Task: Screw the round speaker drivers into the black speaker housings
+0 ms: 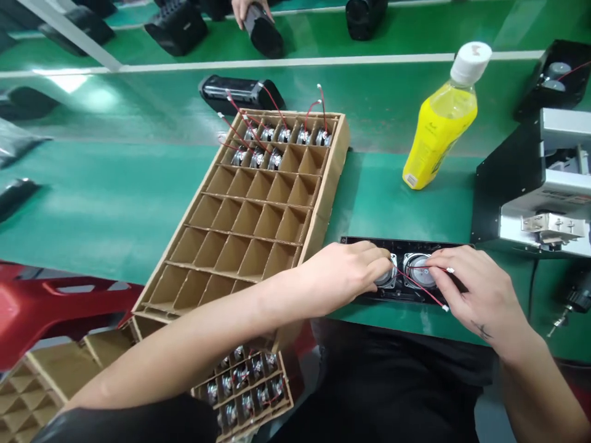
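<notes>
2 hands (pixel 480 295) — 2 mounted spkrs (pixel 418 271) — 8 tray spkrs (pixel 284 134), 1 bottle (pixel 441 123).

no readable text in view
small dark script on the yellow drink bottle (pixel 438 135), its white base sticker (pixel 410 179) and the silver machine's label strip (pixel 569 197) are too small to read

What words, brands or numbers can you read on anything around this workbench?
Nothing can be read for certain.
Yellow plastic bottle: dark lettering on its label, too blurred to read.
Same bottle, small white patch near its base: too small to read.
Metal bench machine: printed strip on its front, too small to read.
</notes>
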A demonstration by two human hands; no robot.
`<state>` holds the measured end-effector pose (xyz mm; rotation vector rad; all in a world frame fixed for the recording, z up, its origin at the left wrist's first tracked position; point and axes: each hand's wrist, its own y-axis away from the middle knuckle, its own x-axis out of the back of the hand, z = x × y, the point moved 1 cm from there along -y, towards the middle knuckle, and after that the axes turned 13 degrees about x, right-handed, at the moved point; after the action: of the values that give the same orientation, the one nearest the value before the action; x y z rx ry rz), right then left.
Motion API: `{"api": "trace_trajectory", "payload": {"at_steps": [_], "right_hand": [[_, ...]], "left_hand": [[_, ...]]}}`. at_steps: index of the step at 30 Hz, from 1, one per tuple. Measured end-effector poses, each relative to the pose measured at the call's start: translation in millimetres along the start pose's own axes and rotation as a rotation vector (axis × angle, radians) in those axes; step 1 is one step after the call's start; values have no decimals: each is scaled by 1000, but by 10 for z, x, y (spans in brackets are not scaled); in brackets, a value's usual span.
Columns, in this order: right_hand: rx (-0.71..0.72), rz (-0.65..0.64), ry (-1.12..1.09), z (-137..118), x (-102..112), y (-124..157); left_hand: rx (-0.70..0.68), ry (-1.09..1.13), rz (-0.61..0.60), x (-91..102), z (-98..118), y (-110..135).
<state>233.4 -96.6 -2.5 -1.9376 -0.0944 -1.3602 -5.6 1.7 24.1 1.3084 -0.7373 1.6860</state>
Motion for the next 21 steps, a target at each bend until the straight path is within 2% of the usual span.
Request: {"api": "trace_trajectory", "payload": {"at_steps": [11,21], "right_hand": [[-32,7,-52,-39,-7,1],[-39,-3,-64,-30,-17,21]], "left_hand": [[-41,-105,65,-30,10,51],[-60,-83,89,-11,24,69]]}}
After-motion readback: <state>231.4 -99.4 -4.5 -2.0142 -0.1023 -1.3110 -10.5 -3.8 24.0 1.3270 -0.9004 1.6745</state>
